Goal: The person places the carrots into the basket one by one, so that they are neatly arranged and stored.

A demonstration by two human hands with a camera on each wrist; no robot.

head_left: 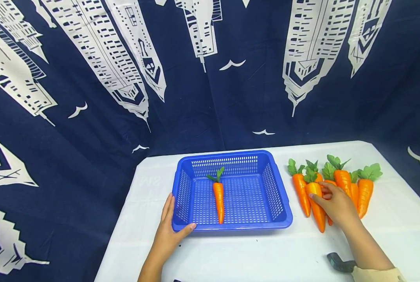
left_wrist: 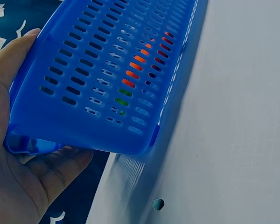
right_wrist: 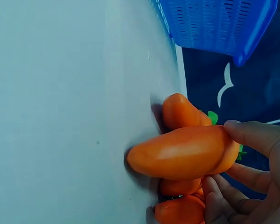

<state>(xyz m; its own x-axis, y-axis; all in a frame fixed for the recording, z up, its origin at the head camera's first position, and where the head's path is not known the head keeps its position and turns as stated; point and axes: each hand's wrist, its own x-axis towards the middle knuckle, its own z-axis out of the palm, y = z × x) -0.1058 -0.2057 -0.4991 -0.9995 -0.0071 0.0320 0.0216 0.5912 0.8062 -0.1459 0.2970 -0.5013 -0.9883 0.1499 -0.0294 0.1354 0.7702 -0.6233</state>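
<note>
A blue plastic basket point(head_left: 231, 226) with slotted walls stands on the white table, one orange carrot point(head_left: 219, 201) with green leaves lying inside. My left hand point(head_left: 168, 231) rests against the basket's near left corner, thumb on the front rim and straight fingers along the left side. In the left wrist view that hand point(left_wrist: 18, 172) spreads around the corner. At the right, my right hand point(head_left: 338, 205) pinches a carrot point(head_left: 315, 205) near its leafy top, thumb on one side and fingers on the other. The right wrist view shows this carrot point(right_wrist: 182, 151) lying over others.
Several more carrots point(head_left: 365, 197) lie bunched around the right hand, right of the basket. A dark curved object point(head_left: 340, 263) is beside the right wrist. Behind the white table point(head_left: 248, 258) hangs a navy cloth point(head_left: 210, 109) printed with white buildings.
</note>
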